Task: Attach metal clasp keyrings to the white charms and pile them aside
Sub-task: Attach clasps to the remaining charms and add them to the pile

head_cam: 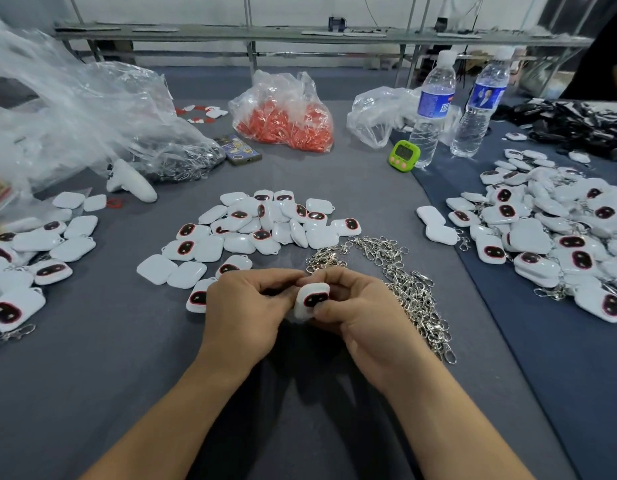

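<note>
A white charm (312,299) with a dark, red-rimmed face is held upright between both hands at the middle of the grey table. My right hand (362,306) grips it, thumb against its lower edge. My left hand (246,306) pinches at its top left corner; what it pinches there is hidden by the fingers. A heap of loose white charms (262,226) lies just beyond the hands. A strewn pile of metal clasp keyrings (411,289) lies to the right of my right hand.
Charms with clasps lie piled at the left (26,265) and right (556,233) edges. Farther back stand two water bottles (431,109), a green timer (404,156), a bag of orange parts (286,116), clear plastic bags (92,109), a white controller (130,181) and a phone (240,149).
</note>
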Demonstrator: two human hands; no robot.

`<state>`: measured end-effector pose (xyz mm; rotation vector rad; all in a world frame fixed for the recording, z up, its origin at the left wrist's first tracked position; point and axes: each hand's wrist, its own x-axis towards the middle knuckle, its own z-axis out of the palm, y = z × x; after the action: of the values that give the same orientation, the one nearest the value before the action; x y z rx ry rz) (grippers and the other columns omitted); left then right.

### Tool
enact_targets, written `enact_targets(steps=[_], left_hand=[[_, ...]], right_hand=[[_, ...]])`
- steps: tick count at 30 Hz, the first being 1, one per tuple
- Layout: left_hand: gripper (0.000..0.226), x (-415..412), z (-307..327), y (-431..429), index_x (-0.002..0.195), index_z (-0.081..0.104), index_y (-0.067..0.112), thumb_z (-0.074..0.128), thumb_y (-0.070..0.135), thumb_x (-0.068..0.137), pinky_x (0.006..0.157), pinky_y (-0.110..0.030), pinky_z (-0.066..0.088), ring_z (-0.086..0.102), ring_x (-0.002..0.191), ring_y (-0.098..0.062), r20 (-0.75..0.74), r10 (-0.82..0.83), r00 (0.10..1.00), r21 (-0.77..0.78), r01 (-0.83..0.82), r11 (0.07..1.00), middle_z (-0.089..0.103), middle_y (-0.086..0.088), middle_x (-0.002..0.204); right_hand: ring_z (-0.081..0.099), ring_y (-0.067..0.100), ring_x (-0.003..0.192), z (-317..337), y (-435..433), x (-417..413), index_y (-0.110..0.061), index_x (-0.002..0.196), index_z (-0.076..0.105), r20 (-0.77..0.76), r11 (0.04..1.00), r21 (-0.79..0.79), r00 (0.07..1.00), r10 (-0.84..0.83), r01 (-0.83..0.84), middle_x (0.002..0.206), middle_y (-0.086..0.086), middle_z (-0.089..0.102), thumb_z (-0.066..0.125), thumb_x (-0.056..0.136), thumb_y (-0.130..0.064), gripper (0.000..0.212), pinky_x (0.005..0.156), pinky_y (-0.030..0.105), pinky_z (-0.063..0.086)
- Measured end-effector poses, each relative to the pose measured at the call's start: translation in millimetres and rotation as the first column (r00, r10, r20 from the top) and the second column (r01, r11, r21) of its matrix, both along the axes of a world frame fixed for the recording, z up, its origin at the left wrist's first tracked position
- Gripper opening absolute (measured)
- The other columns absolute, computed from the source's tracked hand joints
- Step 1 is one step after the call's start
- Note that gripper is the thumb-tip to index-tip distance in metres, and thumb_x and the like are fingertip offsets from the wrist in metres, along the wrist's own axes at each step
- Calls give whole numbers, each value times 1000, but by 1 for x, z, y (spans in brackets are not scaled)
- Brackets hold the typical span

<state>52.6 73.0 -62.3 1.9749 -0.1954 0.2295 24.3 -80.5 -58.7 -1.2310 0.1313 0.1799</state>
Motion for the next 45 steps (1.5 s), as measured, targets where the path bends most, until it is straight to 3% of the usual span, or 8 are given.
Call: enact_targets(steps=[3, 9, 13, 18, 26, 30, 36, 45], left_hand=[[24, 0, -4, 4, 87, 80, 35, 85, 13, 79, 72, -1, 46, 68, 78, 14, 125, 94, 988, 41, -100, 994, 68, 39, 78], [26, 11, -3, 6, 88, 80, 24, 73, -1, 87, 71, -9, 52, 77, 79, -10, -196, -8, 981, -283, -48, 958, 79, 5, 82], [17, 7, -3, 4, 83, 80, 19, 77, 2, 85, 67, -12, 54, 77, 74, -14, -226, -62, 972, -260, 1, 966, 79, 1, 79], [12, 2, -1, 2, 76, 80, 19, 83, 8, 79, 68, -17, 56, 73, 66, -11, -189, -77, 979, -218, 35, 975, 77, -1, 71], [14, 2, 4, 3, 78, 82, 19, 79, 5, 81, 71, -20, 57, 72, 71, -10, -171, -123, 977, -268, 74, 960, 78, -1, 76], [18, 1, 1, 1, 82, 81, 20, 77, 3, 84, 74, -24, 59, 75, 74, -14, -165, -105, 981, -207, 69, 976, 78, 1, 77], [30, -7, 0, 2, 96, 81, 36, 79, 9, 82, 79, -11, 54, 71, 86, 7, 84, -112, 990, 63, 107, 992, 75, 28, 89], [17, -8, 2, 3, 91, 78, 37, 80, 31, 75, 83, -42, 56, 70, 85, -3, 244, -81, 966, 198, 32, 980, 74, 26, 86]], right_hand=[[67, 27, 86, 0, 1, 2, -9, 89, 71, -25, 997, -49, 997, -69, 68, 98, 22, 74, 53, 81, 26, 40, 87, 45, 57], [69, 29, 81, 3, -5, 4, -10, 92, 58, -103, 982, 81, 981, -162, 171, 101, 21, 65, 57, 88, 15, 26, 66, 38, 61], [69, 24, 80, 5, -6, 2, -11, 97, 75, -65, 992, 59, 992, -104, 108, 95, 15, 70, 64, 89, 6, 22, 70, 35, 58], [38, 13, 50, 2, -1, 0, -10, 81, 69, 8, 986, -102, 991, -135, 135, 59, 3, 51, 72, 86, 0, 12, 52, 26, 30], [59, 4, 58, -3, 9, -2, -31, 77, 79, 261, 823, -500, 953, -155, 270, 66, -6, 73, 76, 82, -14, 17, 55, 21, 46], [68, 22, 65, -1, 6, -3, -31, 75, 80, 274, 797, -522, 945, -181, 304, 67, -5, 74, 77, 81, -12, 20, 59, 32, 53], [60, -2, 55, -3, 4, -3, -25, 73, 77, 284, 732, -595, 939, -196, 333, 64, -11, 72, 74, 85, -12, 17, 53, 12, 44], [64, 1, 61, -5, 2, -5, -27, 78, 78, 342, 624, -696, 928, -147, 355, 66, -19, 70, 76, 86, -17, 13, 57, 13, 47]])
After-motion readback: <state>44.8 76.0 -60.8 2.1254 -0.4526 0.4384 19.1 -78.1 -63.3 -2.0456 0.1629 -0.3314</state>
